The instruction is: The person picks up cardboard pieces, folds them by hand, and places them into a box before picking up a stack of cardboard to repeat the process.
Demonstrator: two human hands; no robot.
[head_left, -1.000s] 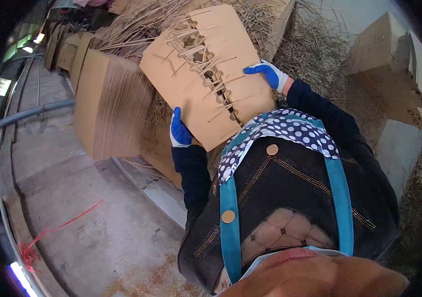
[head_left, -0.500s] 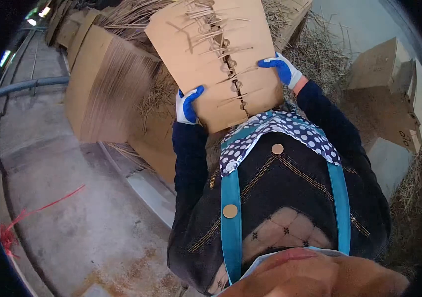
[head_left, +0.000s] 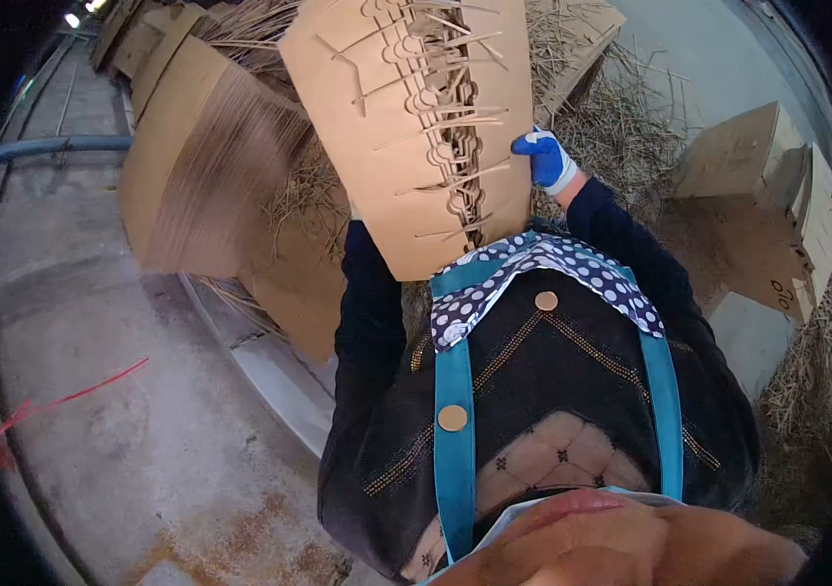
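Observation:
A stack of die-cut cardboard sheets (head_left: 357, 137) is tilted up in front of my apron. A ragged column of cutouts runs down it, with thin cardboard strips sticking out. My right hand (head_left: 545, 159), in a blue and white glove, grips the stack's right edge, thumb on the front face. The left sleeve (head_left: 369, 283) reaches behind the lower left side of the stack. Of my left hand (head_left: 354, 211) only a sliver of white glove shows there; its fingers are hidden behind the cardboard.
To the left stands a tall pile of cardboard sheets (head_left: 211, 166). Thin scrap strips (head_left: 621, 127) heap up behind and to the right. An open cardboard box (head_left: 738, 156) sits at the right. Red string (head_left: 84, 394) lies on the concrete floor (head_left: 74, 322).
The stack's sheets have shifted apart, so the cutout column looks wider and layered. My left hand has gone from the front left edge to behind the cardboard. My right hand still grips the right edge.

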